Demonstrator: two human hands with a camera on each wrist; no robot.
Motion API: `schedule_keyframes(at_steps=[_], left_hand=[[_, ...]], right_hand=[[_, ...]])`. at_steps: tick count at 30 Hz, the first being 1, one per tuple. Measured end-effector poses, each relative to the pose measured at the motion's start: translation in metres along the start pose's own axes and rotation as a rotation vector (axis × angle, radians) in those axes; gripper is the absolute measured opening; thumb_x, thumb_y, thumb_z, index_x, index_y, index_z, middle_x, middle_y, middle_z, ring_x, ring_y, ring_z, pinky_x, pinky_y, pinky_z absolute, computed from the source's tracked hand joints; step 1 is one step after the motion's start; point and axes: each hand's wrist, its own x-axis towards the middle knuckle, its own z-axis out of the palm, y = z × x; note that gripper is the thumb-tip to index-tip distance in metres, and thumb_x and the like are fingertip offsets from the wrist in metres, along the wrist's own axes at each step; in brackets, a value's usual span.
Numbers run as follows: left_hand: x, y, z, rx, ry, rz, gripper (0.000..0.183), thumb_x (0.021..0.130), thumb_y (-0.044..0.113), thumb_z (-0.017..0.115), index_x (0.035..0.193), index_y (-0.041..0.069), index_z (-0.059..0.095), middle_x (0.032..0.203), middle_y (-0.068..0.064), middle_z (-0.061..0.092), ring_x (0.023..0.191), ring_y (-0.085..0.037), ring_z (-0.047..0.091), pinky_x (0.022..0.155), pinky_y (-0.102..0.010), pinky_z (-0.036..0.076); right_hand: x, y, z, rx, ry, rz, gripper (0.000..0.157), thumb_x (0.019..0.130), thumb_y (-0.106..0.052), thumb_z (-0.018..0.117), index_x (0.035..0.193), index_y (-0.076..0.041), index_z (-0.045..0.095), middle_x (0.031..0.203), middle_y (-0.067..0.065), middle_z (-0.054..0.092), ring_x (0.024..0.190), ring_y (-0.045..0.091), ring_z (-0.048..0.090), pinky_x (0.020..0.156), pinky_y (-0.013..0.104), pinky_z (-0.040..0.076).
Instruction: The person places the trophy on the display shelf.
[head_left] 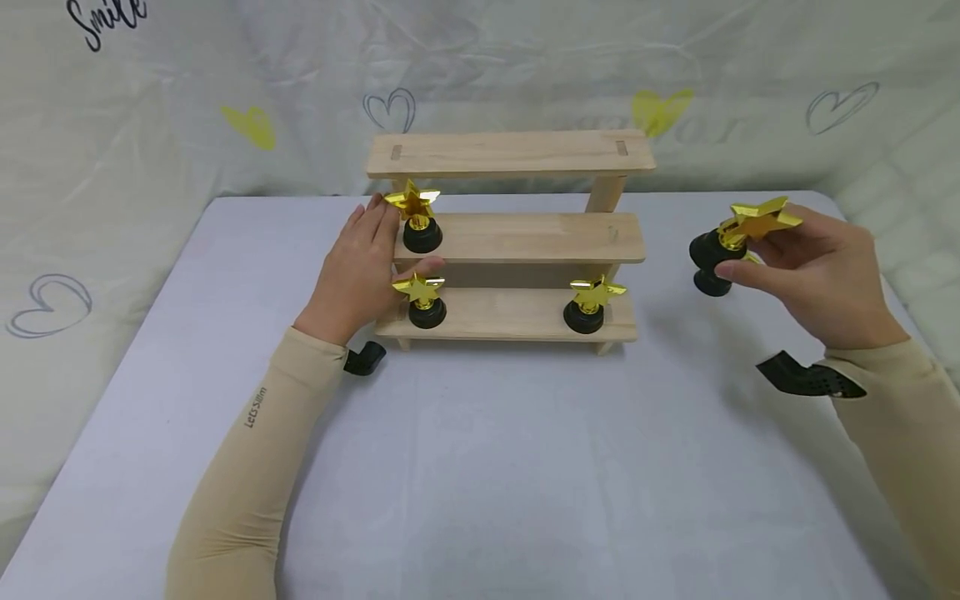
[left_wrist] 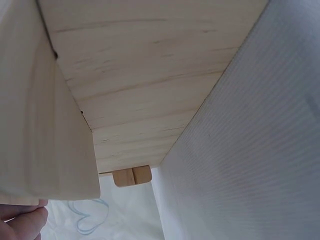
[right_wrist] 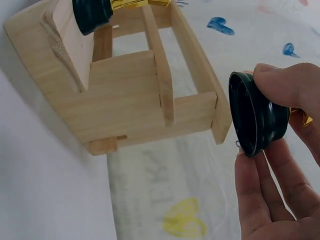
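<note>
A three-tier wooden shelf [head_left: 517, 237] stands on the table. My left hand [head_left: 363, 267] grips its left side, thumb across the front; in the left wrist view some fingertips [left_wrist: 25, 222] show at the wood's edge. My right hand [head_left: 825, 271] holds a gold star trophy [head_left: 761, 221] with a black base, tilted in the air right of the shelf. In the right wrist view, thumb and fingers pinch its base [right_wrist: 257, 115]. Below it in the head view is a second black base [head_left: 711, 283], mostly hidden behind the held trophy and hand.
One star trophy [head_left: 422, 221] stands at the left of the middle tier. On the bottom tier, one trophy [head_left: 426, 304] is at the left and another [head_left: 588, 308] at the right. A white cloth covers the table [head_left: 487, 467]; a printed curtain [head_left: 510, 67] hangs behind.
</note>
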Motion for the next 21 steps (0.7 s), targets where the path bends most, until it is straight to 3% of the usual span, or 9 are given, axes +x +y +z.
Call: schedule_keyframes(at_steps=[6, 13, 21], left_hand=[[0.0, 0.001, -0.001, 0.002, 0.002, 0.003, 0.084, 0.093, 0.06, 0.069, 0.136, -0.01, 0.051, 0.148, -0.029, 0.055, 0.148, -0.047, 0.045, 0.131, -0.051, 0.03], [-0.003, 0.001, -0.003, 0.012, 0.012, 0.013, 0.086, 0.092, 0.06, 0.07, 0.137, -0.01, 0.051, 0.149, -0.03, 0.054, 0.148, -0.048, 0.045, 0.13, -0.053, 0.031], [-0.006, 0.001, -0.005, 0.023, 0.028, 0.024, 0.086, 0.094, 0.062, 0.067, 0.138, -0.009, 0.051, 0.148, -0.029, 0.054, 0.147, -0.049, 0.044, 0.129, -0.052, 0.032]], right_hand=[[0.006, -0.002, 0.01, 0.052, -0.007, -0.003, 0.059, 0.066, 0.045, 0.058, 0.12, 0.022, 0.062, 0.104, 0.012, 0.075, 0.096, 0.021, 0.073, 0.098, 0.021, 0.059], [0.013, -0.003, 0.024, 0.037, 0.021, -0.009, 0.057, 0.067, 0.041, 0.063, 0.12, 0.021, 0.063, 0.102, 0.011, 0.074, 0.095, 0.021, 0.072, 0.097, 0.02, 0.06], [0.025, -0.004, 0.04, 0.098, -0.007, -0.046, 0.061, 0.065, 0.043, 0.061, 0.122, 0.021, 0.063, 0.105, 0.012, 0.075, 0.098, 0.023, 0.071, 0.1, 0.022, 0.059]])
